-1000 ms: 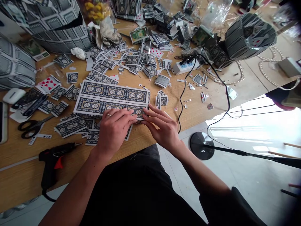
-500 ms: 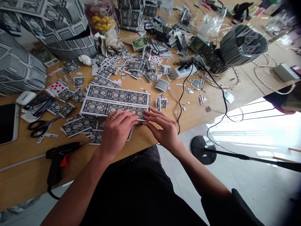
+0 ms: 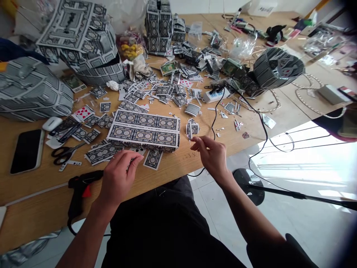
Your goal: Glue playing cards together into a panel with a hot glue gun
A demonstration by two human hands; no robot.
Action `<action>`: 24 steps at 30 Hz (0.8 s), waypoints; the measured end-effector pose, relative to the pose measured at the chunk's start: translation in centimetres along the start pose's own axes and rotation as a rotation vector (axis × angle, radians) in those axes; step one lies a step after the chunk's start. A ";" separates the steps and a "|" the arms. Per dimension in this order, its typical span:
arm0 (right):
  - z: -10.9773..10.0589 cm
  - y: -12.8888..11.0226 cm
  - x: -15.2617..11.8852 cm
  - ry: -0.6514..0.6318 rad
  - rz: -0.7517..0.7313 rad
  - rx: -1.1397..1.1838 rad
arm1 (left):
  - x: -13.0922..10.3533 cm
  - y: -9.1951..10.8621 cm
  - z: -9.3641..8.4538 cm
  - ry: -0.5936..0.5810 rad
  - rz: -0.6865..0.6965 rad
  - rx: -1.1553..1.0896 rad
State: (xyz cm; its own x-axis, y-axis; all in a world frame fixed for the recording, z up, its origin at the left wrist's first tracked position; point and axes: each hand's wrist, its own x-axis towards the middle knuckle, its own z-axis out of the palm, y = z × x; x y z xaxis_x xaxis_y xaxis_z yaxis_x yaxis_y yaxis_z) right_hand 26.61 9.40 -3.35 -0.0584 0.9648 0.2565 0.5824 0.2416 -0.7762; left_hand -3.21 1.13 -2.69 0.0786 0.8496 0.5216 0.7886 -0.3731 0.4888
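Note:
A flat box covered in patterned playing cards (image 3: 143, 131) lies on the table in front of me, apart from both hands. My left hand (image 3: 118, 176) is above the table edge at the box's lower left, with fingers curled and thumb against the index finger. Beside its fingertips, a loose card (image 3: 153, 159) lies under the box's front edge. To the right of the box, my right hand (image 3: 213, 154) is raised with its fingertips pinched, close to a small stack of card pieces (image 3: 193, 128). Anything in either pinch is too small or hidden to see.
A black glue gun (image 3: 79, 190), scissors (image 3: 64, 153) and a phone (image 3: 27, 151) lie at left. Card-covered bags (image 3: 30, 89) stand behind them. Card scraps (image 3: 163, 90) fill the middle. A power strip (image 3: 214, 95) trails a black cable over the right edge.
Both hands have let go of the box's front right edge and moved apart, left hand leftward and down, right hand rightward. My view has tilted up slightly.

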 end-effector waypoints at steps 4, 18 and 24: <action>1.2 -2.5 -2.0 -0.114 -0.231 0.072 | -0.8 2.5 -0.2 -0.097 -0.026 -0.127; -1.2 -4.5 -2.9 -0.785 -0.044 0.472 | -3.3 2.6 -1.7 -0.107 -0.137 -0.151; 0.1 -2.3 -0.7 -0.217 -0.213 0.076 | -6.4 2.1 -2.9 -0.096 -0.159 -0.164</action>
State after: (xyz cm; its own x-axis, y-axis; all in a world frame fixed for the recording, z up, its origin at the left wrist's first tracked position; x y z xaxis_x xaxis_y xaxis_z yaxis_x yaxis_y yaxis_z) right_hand 25.20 8.22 -1.80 -0.3495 0.8892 0.2953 0.4769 0.4401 -0.7609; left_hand -3.84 -6.21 -2.99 0.0251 0.9309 0.3643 0.6868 -0.2808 0.6704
